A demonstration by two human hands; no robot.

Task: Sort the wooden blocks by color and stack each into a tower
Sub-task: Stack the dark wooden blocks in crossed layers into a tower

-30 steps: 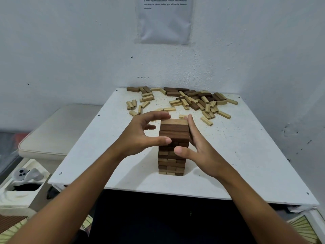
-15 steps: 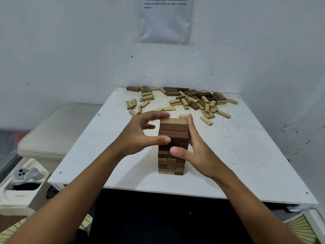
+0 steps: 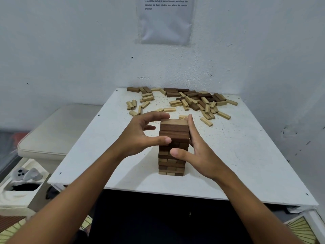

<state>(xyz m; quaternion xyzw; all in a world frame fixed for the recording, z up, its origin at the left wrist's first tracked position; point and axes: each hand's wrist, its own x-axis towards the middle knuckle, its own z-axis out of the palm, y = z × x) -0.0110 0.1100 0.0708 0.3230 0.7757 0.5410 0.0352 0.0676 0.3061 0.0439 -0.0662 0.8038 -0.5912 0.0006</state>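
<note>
Arms: both forearms reach up from the lower edge, converging on the tower.
Table [image 3: 246, 166]: white, speckled top, near edge just beyond the arms; it stands in a corner of white walls.
Tower [image 3: 173, 147]: upright near the table's front middle; the upper layers are dark brown, the lower layers mix dark and pale blocks.
Left hand [image 3: 140, 138]: on the tower's left side, fingers curled around it; the thumb tip presses the front face at mid-height, and the index finger arches over to touch the top left corner. The other fingers sit behind and are partly hidden.
Right hand [image 3: 200, 152]: on the tower's right side, fingers straight and together, flat against the side up to the top layer; the thumb stretches across the front face lower down.
Loose blocks [image 3: 191, 103]: scattered over the table's far half, pale and dark mixed, densest at far right; a smaller pale group lies at far left, well apart from the tower.
Cushion [image 3: 52, 131]: pale, left of the table.
Box [image 3: 15, 196]: white, lower left, with a grey controller resting on its top.
Paper [image 3: 165, 20]: printed sheet fixed on the far wall above the table; the text is too small to read.
</note>
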